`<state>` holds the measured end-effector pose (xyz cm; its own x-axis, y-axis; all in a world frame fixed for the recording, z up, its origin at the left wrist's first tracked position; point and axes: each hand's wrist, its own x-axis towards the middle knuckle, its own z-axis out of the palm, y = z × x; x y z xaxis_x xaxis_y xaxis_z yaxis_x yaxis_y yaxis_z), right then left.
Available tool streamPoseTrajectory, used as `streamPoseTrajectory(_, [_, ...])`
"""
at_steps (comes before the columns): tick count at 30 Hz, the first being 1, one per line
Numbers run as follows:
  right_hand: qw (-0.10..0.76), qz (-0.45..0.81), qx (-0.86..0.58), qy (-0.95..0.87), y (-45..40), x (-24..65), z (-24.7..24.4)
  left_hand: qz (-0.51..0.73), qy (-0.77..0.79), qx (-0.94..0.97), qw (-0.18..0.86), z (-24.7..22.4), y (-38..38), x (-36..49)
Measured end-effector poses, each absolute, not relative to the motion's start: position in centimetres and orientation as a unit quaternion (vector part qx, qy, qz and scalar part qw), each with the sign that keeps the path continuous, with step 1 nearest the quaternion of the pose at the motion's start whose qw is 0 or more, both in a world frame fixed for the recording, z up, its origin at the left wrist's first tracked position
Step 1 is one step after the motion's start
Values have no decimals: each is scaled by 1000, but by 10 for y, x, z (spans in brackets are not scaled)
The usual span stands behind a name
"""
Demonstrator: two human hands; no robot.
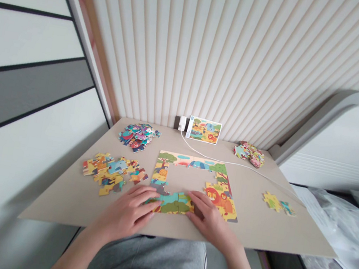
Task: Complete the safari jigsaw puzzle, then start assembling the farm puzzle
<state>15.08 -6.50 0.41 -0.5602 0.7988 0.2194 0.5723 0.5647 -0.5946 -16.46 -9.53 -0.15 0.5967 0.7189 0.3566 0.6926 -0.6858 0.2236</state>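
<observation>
A jigsaw puzzle (pixel 168 203) lies on the table as a joined border around a bare middle. Its bottom strip shows blue water and green bushes; two lions are at the lower right. My left hand (pixel 136 205) rests with fingers spread over the lower left corner, hiding part of it. On the bottom strip, right of the bushes, lies my right hand (pixel 209 216), its fingers stretched out and the thumb apart at the near edge. Beside my left hand is a pile of yellow and blue loose pieces (pixel 114 172). A small reference picture card (pixel 204 130) leans at the back.
Other piles of pieces lie at the back left (pixel 138 136) and back right (pixel 250 154). A few loose pieces (pixel 271 202) lie at the right. From a white charger (pixel 182 123), a white cable (pixel 229 163) crosses the table. Clear plastic wrap (pixel 340 214) is beyond the right edge.
</observation>
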Motion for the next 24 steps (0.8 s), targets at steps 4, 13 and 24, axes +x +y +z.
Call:
streamPoseTrajectory(4, [236, 230, -398, -856, -66, 151, 5, 206, 378, 902, 40, 4, -100, -141])
streamPoseTrajectory(13, [223, 191, -396, -870, -69, 149, 6, 213, 356, 907, 68, 3, -98, -112])
streamPoseTrajectory(24, [276, 108, -377, -878, -84, 156, 7, 200, 365, 907, 62, 1, -99, -113])
